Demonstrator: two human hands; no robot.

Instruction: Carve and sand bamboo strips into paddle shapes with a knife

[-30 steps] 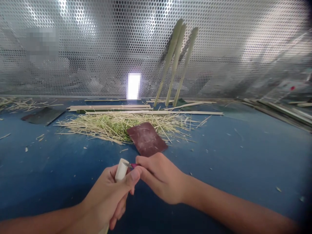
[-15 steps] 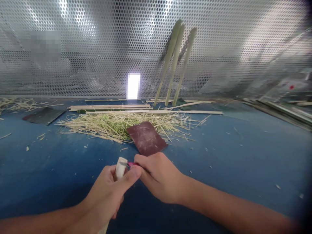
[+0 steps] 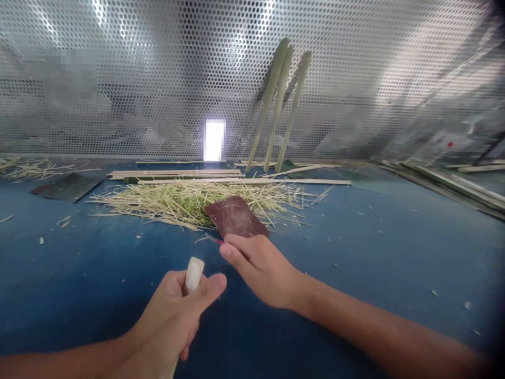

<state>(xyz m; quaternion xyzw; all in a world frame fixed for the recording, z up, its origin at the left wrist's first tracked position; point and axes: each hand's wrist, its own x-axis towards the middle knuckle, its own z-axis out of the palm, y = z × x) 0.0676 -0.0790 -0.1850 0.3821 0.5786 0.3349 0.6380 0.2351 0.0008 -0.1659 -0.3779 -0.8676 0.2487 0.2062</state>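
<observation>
Gripping a pale bamboo stick (image 3: pixel 193 275) upright, the closed left hand (image 3: pixel 169 316) sits just beside the right hand (image 3: pixel 256 272), which curls around what seems a small pink-handled knife (image 3: pixel 219 241), mostly hidden by the fingers. Ahead of them, a worn sheet of sandpaper (image 3: pixel 233 217) lies partly over a heap of shavings (image 3: pixel 165 204) on the blue desk (image 3: pixel 355 252).

The right hand (image 3: pixel 258 273) hides most of the small red tool (image 3: pixel 218 241); the pale stick (image 3: pixel 193 276) runs off the bottom edge.
</observation>
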